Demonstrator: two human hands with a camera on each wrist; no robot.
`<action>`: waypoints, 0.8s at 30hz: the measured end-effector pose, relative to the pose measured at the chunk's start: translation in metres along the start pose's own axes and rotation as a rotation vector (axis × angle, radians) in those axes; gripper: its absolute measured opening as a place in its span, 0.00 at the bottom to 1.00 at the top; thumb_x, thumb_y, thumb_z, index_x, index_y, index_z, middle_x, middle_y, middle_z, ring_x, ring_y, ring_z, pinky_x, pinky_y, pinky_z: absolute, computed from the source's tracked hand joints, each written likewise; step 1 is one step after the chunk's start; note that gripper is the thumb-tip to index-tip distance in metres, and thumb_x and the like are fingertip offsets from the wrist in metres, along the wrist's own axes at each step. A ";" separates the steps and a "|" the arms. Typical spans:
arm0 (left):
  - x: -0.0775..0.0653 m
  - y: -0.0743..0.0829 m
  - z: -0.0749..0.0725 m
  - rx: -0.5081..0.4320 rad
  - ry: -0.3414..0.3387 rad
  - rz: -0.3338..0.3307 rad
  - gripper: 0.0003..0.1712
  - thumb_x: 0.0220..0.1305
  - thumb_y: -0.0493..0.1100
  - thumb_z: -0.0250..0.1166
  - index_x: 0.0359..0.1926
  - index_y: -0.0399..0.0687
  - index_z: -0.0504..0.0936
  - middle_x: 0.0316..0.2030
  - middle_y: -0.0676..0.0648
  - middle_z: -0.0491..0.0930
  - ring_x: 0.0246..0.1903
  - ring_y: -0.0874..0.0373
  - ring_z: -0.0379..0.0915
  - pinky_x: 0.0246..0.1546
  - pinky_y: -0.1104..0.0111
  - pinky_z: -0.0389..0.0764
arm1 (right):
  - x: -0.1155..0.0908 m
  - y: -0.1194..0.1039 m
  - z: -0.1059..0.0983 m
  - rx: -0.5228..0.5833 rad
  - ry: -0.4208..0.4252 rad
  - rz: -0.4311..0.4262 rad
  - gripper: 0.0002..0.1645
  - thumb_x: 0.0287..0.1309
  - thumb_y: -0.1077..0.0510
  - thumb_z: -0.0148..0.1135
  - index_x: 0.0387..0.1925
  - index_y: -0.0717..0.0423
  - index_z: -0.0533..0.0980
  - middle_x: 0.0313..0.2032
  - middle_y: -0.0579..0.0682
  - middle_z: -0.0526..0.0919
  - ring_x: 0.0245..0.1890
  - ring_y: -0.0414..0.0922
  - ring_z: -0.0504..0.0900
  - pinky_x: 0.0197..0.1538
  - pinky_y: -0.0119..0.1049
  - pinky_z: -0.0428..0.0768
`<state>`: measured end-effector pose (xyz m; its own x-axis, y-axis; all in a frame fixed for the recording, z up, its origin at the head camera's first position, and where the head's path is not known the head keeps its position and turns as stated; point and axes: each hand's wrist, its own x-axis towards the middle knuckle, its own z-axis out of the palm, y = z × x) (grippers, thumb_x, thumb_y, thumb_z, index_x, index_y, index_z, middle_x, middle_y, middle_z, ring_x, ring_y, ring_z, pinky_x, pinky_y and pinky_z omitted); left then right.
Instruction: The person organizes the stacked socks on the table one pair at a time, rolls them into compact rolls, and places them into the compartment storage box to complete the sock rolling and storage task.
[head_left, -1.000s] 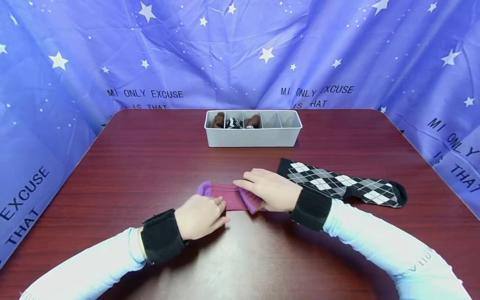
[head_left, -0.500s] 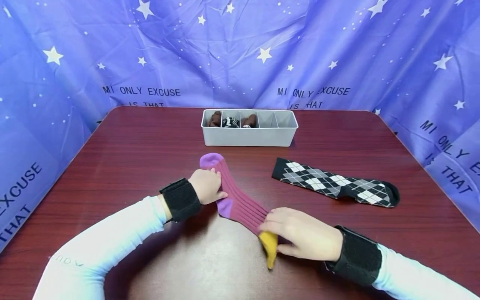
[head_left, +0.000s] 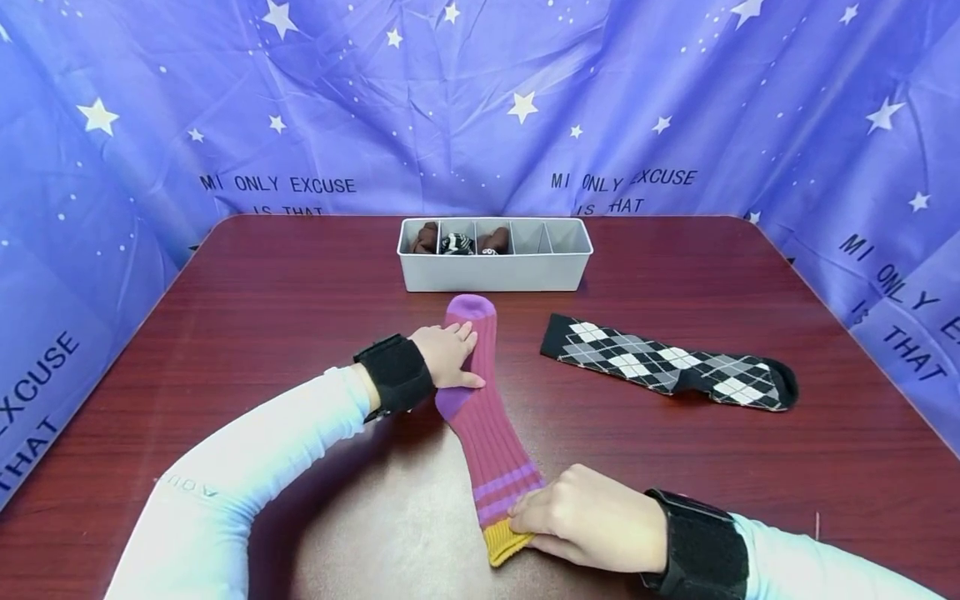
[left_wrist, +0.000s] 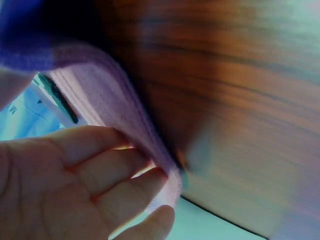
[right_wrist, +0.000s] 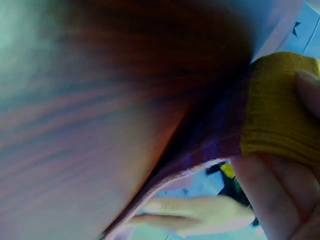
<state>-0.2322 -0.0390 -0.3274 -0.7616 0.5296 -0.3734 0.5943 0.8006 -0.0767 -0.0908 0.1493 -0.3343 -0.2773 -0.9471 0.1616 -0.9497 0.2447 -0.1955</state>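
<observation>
A pink ribbed sock (head_left: 491, 433) with purple toe and heel lies stretched out on the table, its toe away from me. My left hand (head_left: 448, 354) rests on the foot part with its fingers extended; the left wrist view has these fingers (left_wrist: 107, 170) lying along the fabric. Thumb and fingers of my right hand (head_left: 596, 518) pinch the yellow cuff (head_left: 499, 540) at the sock's near end. In the right wrist view, the thumb lies over that cuff and the other fingers are beneath it. To the right lies a black, grey and white argyle sock (head_left: 663, 362), flat.
A grey divided box (head_left: 495, 273) stands at the back of the dark red table (head_left: 300, 283). Brown and black-and-white bundles sit in its three left compartments; the two right ones show bare walls. A blue star-printed curtain (head_left: 420, 108) hangs behind.
The pink sock, bunched up between both hands a second ago, is now unfolded lengthwise. My left hand has moved forward, my right hand back toward me with the yellow cuff. The argyle sock stays put.
</observation>
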 end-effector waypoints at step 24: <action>0.067 0.010 0.021 0.037 -0.008 -0.063 0.46 0.51 0.68 0.46 0.65 0.52 0.45 0.66 0.52 0.39 0.65 0.60 0.36 0.63 0.60 0.43 | 0.001 -0.026 -0.001 -0.144 -0.335 0.125 0.22 0.58 0.48 0.45 0.52 0.52 0.69 0.52 0.46 0.73 0.51 0.34 0.70 0.42 0.26 0.74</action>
<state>-0.2723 -0.0012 -0.3727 -0.7959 0.4759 -0.3744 0.5543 0.8214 -0.1344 -0.0662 0.1417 -0.3283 -0.3521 -0.9176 -0.1846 -0.9288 0.3669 -0.0525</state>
